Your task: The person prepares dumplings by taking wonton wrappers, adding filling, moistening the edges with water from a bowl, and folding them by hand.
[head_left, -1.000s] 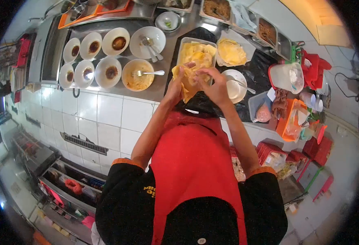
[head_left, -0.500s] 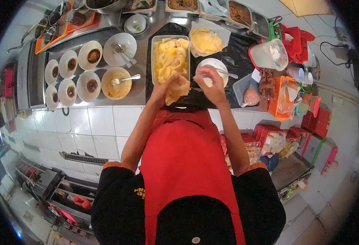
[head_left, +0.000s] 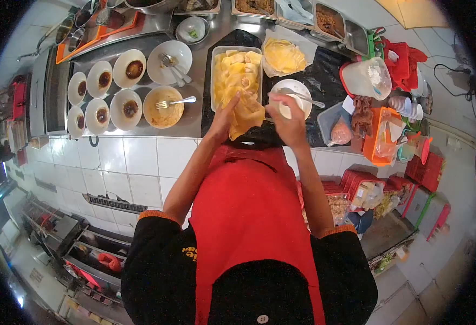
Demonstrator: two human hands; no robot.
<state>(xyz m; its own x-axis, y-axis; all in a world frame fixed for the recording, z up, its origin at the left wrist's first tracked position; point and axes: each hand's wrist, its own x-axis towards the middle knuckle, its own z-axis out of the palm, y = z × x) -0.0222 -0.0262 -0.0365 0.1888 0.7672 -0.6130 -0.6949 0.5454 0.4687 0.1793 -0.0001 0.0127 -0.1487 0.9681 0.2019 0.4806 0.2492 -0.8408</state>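
Observation:
My left hand (head_left: 222,123) is closed on a thin yellow dumpling wrapper (head_left: 248,119), which hangs loosely at the near end of a plastic tub (head_left: 214,89). Folded yellow dumplings (head_left: 240,70) fill that tub. My right hand (head_left: 292,125) is just right of the wrapper, thumb and fingers curved and apart, over the near-left side of a white bowl (head_left: 306,89). A metal utensil (head_left: 316,103) rests across this bowl. Behind it, a stack of flat yellow wrappers (head_left: 284,56) lies on white paper.
Several white bowls with dark sauce (head_left: 125,108) stand at left. Beside them are a bowl holding cutlery (head_left: 156,57) and a stained bowl with a fork (head_left: 159,116). Metal food pans (head_left: 327,21) line the back. At right are a white-powder container (head_left: 368,78) and an orange basket (head_left: 376,141).
The wrapper in my left hand has spread wider and tilted to the right. My right hand remains beside it with curved fingers. The whole view has shifted slightly.

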